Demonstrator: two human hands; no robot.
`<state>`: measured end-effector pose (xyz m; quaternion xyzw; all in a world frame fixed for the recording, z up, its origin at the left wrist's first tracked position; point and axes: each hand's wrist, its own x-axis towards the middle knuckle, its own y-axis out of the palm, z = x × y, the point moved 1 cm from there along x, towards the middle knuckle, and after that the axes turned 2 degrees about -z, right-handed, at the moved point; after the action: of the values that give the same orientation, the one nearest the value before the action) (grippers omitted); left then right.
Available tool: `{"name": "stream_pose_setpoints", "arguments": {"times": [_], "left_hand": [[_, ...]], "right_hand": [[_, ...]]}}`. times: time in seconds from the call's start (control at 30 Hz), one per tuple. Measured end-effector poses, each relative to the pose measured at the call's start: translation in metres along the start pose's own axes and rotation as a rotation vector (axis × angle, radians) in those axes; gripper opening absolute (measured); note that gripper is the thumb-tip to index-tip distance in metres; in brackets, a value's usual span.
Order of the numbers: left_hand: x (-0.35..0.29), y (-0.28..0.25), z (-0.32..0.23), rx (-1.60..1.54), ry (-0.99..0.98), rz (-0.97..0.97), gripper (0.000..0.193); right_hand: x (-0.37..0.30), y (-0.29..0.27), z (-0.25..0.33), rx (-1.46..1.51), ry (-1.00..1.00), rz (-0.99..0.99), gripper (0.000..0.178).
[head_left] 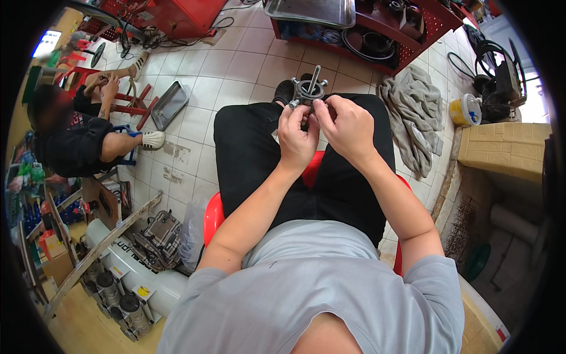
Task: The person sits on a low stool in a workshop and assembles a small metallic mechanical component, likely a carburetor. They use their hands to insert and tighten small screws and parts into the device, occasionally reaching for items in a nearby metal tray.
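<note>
Two hands are raised together above the lap, and a small grey metal assembly (pixel 309 90) is held between them: a ring-shaped plate with a thin rod standing up through its middle and short studs around its rim. The left hand (pixel 296 139) is curled closed, its fingertips pinched on the near left edge of the part; the right hand (pixel 348 127) is closed too, thumb and forefinger gripped on the near right edge, so the piece is clamped from both sides just past the knees. The person is seated on a red stool (pixel 213 217), in black trousers (pixel 247 159) and a grey shirt. A crumpled grey rag (pixel 413 112) is spread on the tiled floor (pixel 236 65) to the right, near a yellow-and-white tub (pixel 466 110). A flat metal tray (pixel 169 104) is lying on the tiles to the left, beside another seated person (pixel 76 141) in dark clothes, whose hands are kept well apart from the work. A red shelf unit (pixel 413 29) is seen at the far edge of the floor, and a dismantled engine block (pixel 158 239) is resting at the lower left.
</note>
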<state>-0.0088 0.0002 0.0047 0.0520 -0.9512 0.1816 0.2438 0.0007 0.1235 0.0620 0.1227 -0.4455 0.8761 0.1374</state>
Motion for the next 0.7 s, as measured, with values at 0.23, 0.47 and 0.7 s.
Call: {"name": "stream_pose_setpoints", "arguments": {"times": [0.23, 0.47, 0.7], "left_hand": [[0.001, 0.004, -0.001, 0.015, 0.038, -0.021, 0.013], [0.003, 0.001, -0.005, 0.017, 0.081, -0.030, 0.013], [-0.001, 0.001, 0.002, 0.047, 0.062, -0.004, 0.013]], "right_hand": [[0.002, 0.000, -0.005, 0.202, 0.106, 0.036, 0.023], [0.002, -0.006, 0.005, 0.226, 0.104, 0.037, 0.024], [0.003, -0.006, 0.001, 0.189, 0.177, 0.190, 0.021]]}}
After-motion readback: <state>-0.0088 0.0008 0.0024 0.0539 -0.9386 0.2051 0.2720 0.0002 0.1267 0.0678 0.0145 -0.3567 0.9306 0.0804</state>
